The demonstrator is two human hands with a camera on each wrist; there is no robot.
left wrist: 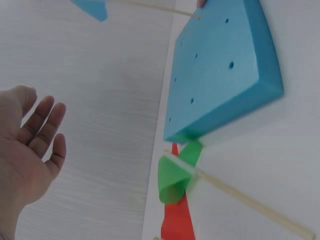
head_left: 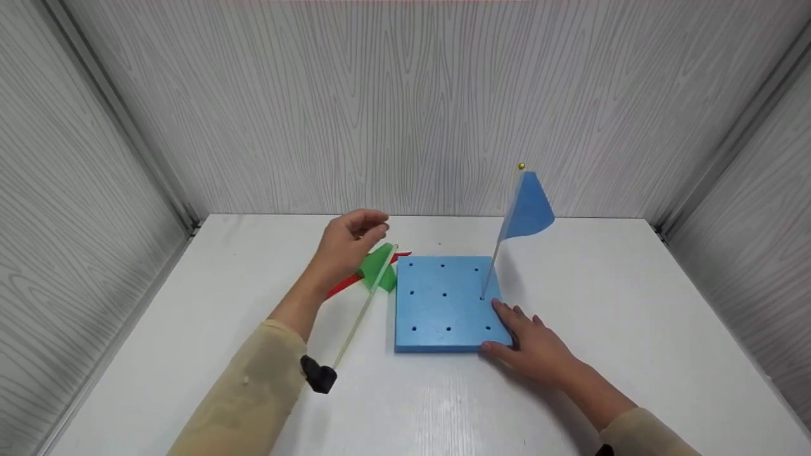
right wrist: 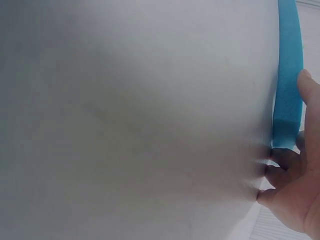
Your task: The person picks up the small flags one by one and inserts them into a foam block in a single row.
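Note:
A square blue block [head_left: 431, 310] with rows of small holes lies on the table. At its right front corner my right hand [head_left: 538, 348] grips it, thumb against the front edge and fingers along the right side. A blue flag [head_left: 529, 209] on a thin stick with a gold tip stands in a right-side hole, leaning right. My left hand [head_left: 345, 247] is raised left of the block, fingers loosely bent and holding nothing. Below and beside it lie a green flag [head_left: 378, 269] on a pale stick and a red flag [head_left: 342, 286], the green one overlapping the red.
The white table [head_left: 633, 304] meets a grey wood-grain wall [head_left: 405, 114] behind, with similar panels at both sides. The green flag's stick runs toward the front, close by a black fitting [head_left: 320, 375] on the left sleeve [head_left: 253, 380].

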